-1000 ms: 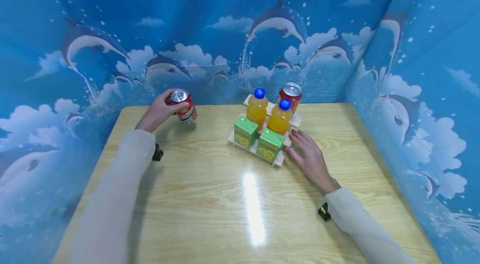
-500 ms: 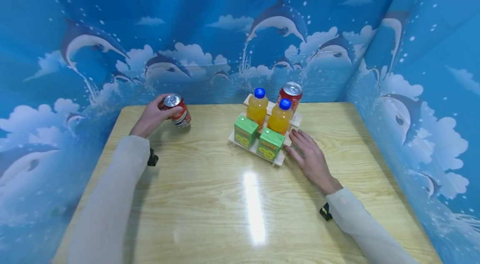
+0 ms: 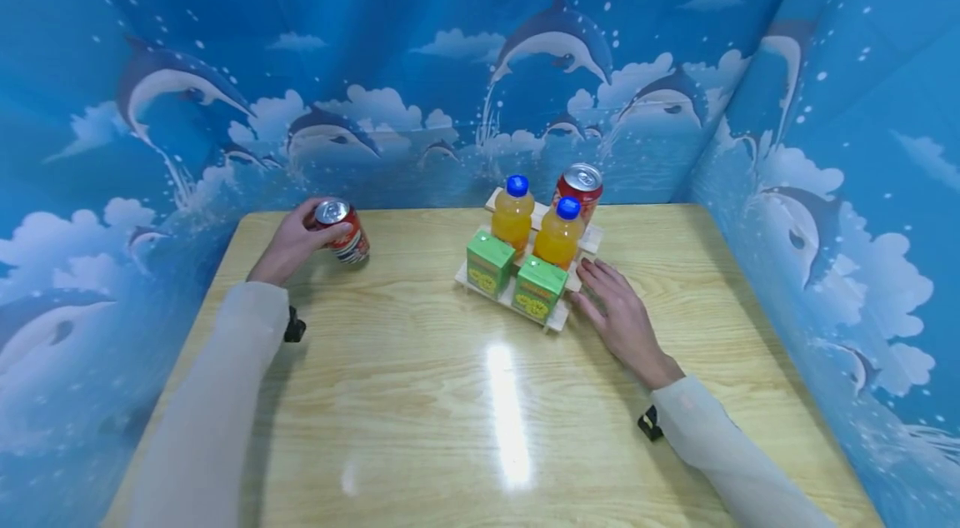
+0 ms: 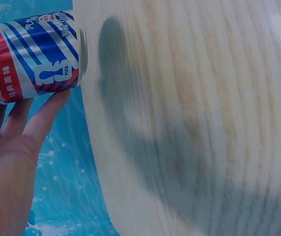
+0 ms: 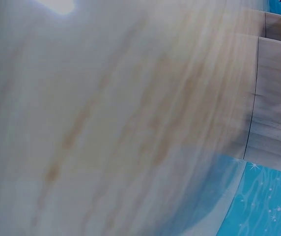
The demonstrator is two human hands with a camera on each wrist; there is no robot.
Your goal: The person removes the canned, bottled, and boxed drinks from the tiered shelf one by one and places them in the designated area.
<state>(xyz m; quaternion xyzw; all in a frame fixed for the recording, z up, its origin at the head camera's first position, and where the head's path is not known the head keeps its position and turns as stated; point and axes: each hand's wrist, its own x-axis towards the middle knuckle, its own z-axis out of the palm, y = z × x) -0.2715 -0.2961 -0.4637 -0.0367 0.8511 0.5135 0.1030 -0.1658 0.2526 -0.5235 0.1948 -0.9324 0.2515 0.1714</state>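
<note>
A red soda can with a blue-and-white striped lower part is in my left hand, at the far left of the table. In the left wrist view the can lies across the fingers, its base near the tabletop; whether it touches is unclear. My right hand rests with extended fingers against the right side of a small tiered wooden rack. Two green juice boxes stand on its front tier. Behind them are two orange juice bottles with blue caps, then another red can at the back right.
The wood-grain table reaches back to a blue dolphin-print curtain, which also runs along both sides. A bare stretch of tabletop lies between the left hand and the rack. The right wrist view shows the rack's side panel.
My left hand has carried the can leftward and a little toward me, away from the rack. The right hand and the rack have stayed in place.
</note>
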